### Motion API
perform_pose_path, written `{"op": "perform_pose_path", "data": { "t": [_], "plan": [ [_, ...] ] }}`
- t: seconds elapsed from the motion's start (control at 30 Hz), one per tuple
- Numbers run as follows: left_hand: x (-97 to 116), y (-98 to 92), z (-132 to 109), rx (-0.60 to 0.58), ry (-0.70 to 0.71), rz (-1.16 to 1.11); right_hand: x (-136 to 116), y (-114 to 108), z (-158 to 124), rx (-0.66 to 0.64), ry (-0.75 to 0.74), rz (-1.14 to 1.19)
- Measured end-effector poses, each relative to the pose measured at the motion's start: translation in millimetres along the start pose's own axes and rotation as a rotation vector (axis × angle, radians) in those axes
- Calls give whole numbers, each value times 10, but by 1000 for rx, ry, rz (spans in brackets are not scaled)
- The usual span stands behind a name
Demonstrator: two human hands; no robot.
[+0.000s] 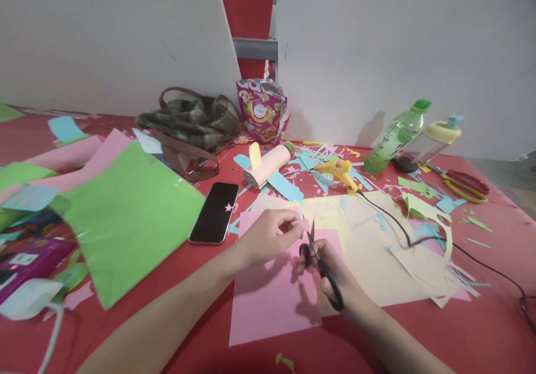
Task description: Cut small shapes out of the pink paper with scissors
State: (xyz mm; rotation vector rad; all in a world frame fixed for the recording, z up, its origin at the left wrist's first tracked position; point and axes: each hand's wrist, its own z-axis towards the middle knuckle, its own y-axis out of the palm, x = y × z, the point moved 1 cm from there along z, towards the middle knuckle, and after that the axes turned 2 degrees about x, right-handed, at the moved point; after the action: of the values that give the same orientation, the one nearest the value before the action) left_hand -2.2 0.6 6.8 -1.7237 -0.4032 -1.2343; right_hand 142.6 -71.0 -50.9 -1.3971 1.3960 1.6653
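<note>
My left hand (pixel 268 233) is closed in a pinch on a small pink paper piece (pixel 298 224), held just above a pink sheet (pixel 268 301) that lies on the red table (pixel 481 318). My right hand (pixel 335 276) grips black-handled scissors (pixel 320 262), fingers through the loops, blades pointing up at the small pink piece. The blades look nearly closed at the paper's edge.
A black phone (pixel 214 212) lies left of my hands, beside a large green sheet (pixel 129 212). A yellow glue gun (pixel 338 171) with its black cord (pixel 402 231), beige paper (pixel 377 251), several scraps, a green bottle (pixel 396 135), red-and-yellow scissors (pixel 464 186), a snack bag (pixel 260 109) and a plaid bag (pixel 190 123) lie beyond.
</note>
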Motion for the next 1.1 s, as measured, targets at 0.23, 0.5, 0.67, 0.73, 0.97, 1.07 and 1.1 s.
{"op": "perform_pose_path", "data": {
  "t": [0.23,0.5,0.67,0.73,0.97,1.07,1.1],
  "plan": [
    [11,5,-2,-18,18,39,-22,8,2,-7,32,23],
    [23,12,-1,-20,31,45,-57,21,-13,-34,32,56],
    [11,16,-2,-22,39,59,5,-3,1,-36,14,63],
    [10,17,-2,-19,39,63,-1,-2,2,-40,15,51],
    [42,-17,-8,-14,27,55,-104,46,-18,-37,31,27],
    [64,-46,-10,-33,8,28,-93,47,-20,-49,48,25],
    [71,-55,-11,-40,1,20,-88,46,-18,-52,50,25]
  ]
}}
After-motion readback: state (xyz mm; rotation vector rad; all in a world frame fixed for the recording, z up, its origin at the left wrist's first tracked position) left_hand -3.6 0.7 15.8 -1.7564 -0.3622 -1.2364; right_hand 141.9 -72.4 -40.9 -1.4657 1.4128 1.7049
